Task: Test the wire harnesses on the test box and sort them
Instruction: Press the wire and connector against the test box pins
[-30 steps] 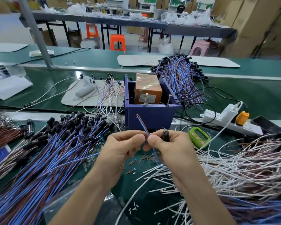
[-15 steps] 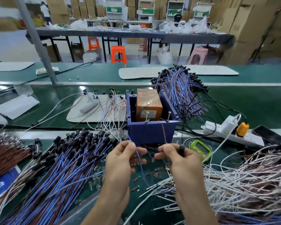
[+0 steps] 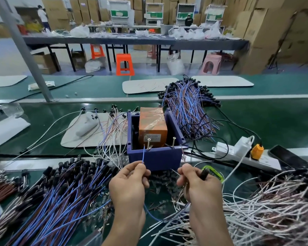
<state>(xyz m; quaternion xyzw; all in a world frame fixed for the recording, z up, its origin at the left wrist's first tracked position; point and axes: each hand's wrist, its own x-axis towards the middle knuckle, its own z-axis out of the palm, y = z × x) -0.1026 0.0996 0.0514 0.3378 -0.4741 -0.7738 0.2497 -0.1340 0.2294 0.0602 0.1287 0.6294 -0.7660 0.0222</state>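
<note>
Left hand (image 3: 130, 181) pinches a thin blue wire (image 3: 143, 157); right hand (image 3: 197, 181) grips a black cylindrical connector (image 3: 204, 174).

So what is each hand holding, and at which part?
Left hand pinches the blue wire near its free end; right hand grips the black connector.

A: Bench, right side?
B: Power strip (image 3: 226, 151), white, carrying a white charger (image 3: 243, 142) and an orange plug (image 3: 257, 151). Phone (image 3: 288, 157), dark, just right of the strip. Green timer (image 3: 214, 172), in front of it.
A: Beyond the belt (image 3: 265, 119)?
B: Two white mats (image 3: 142, 86), flat. Grey post (image 3: 23, 50), slanted, left.
A: Floor and back?
B: Orange stools (image 3: 124, 63), two; pink stool (image 3: 212, 64), one; all by a long table (image 3: 132, 41) bearing plastic bags (image 3: 190, 33). Cartons (image 3: 267, 32), stacked, rear and right.
</note>
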